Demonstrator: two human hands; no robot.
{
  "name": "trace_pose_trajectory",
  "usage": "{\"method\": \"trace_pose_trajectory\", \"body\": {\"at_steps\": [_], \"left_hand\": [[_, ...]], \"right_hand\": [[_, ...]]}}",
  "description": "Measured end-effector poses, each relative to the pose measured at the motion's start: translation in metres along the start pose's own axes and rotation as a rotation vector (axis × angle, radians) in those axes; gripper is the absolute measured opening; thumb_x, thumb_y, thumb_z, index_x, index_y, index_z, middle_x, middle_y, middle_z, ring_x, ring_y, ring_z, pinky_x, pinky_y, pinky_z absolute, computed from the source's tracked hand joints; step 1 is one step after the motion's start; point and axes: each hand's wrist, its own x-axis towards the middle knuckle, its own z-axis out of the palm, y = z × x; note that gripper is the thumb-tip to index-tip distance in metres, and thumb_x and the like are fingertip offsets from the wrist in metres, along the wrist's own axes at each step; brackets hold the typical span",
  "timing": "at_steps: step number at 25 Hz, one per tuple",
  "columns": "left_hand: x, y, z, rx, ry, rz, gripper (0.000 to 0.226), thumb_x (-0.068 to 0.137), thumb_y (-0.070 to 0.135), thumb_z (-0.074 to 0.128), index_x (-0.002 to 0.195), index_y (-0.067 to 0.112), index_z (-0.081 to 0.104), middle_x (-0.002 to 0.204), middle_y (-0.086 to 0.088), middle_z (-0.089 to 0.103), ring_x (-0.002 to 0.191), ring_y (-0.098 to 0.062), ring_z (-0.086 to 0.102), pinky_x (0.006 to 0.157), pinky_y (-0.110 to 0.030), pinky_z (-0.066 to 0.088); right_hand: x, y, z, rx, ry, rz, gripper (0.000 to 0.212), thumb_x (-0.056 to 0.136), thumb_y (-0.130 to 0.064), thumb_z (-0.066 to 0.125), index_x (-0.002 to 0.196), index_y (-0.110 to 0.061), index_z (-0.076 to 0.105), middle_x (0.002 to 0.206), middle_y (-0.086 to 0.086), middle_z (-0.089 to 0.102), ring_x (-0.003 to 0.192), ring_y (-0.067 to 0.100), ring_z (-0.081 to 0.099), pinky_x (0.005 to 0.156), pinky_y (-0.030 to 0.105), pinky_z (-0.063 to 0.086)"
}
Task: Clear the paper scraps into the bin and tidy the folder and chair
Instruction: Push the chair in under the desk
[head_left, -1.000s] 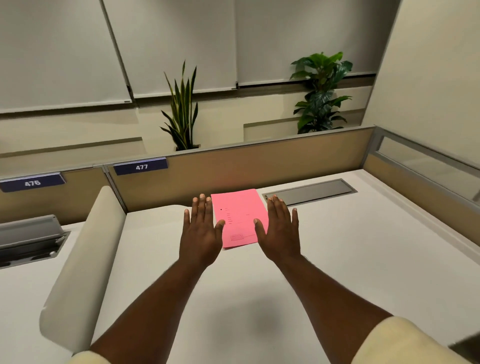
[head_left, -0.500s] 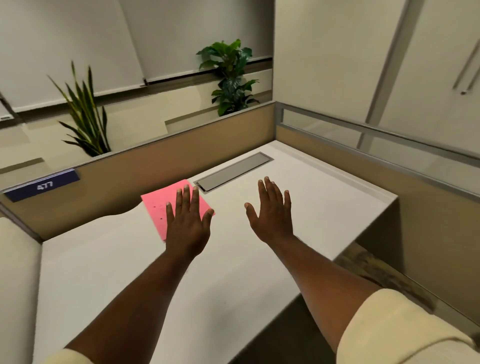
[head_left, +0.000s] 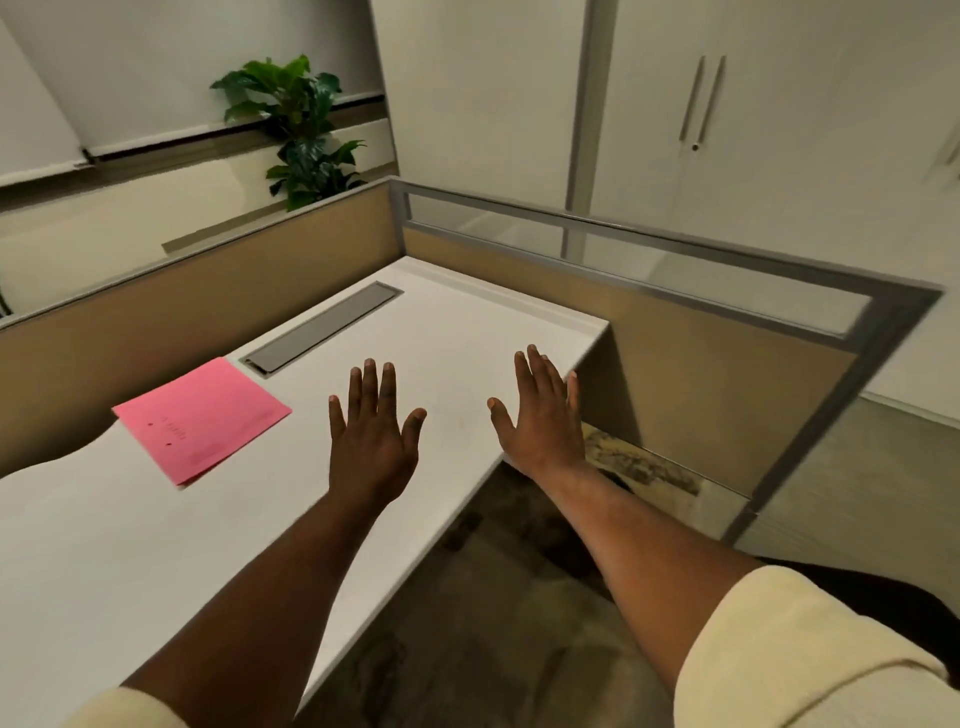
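Your left hand (head_left: 371, 441) and right hand (head_left: 540, 415) are both spread flat, fingers wide, palms down, and neither holds anything. The left one hovers over the desk (head_left: 441, 332), to the right of the folder (head_left: 202, 418); the right one hangs past the desk's right edge, above the floor. Whether either palm touches the desk cannot be told.

The folder lies flat and closed on the desk, just left of your left hand and just in front of the grey cable hatch (head_left: 324, 327), skewed to the desk's edge. No paper scraps, no bin and no chair show here, so judge the scrap step by what you find outside this view; the desk near the folder looks bare.

The step in hand seems to be a look-round between jobs, with the folder not yet squared. For the next move you need either to bring your left hand back over the folder and align it with the hatch, or to turn further right to find the chair.
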Motion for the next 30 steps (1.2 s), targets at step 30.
{"method": "trace_pose_trajectory", "body": {"at_steps": [30], "left_hand": [[-0.149,0.257,0.026,-0.225,-0.241,0.717,0.075,0.097,0.069,0.003,0.156,0.027,-0.016,0.164,0.0,-0.022,0.149,-0.016,-0.026,0.122,-0.05,-0.008]], "right_hand": [[-0.296,0.162,-0.189,-0.336,0.207,0.631,0.074,0.099,-0.061,0.028,0.158,-0.018,0.017,0.167,0.005,0.018,0.153,0.021,0.015,0.124,0.054,0.007]]}}
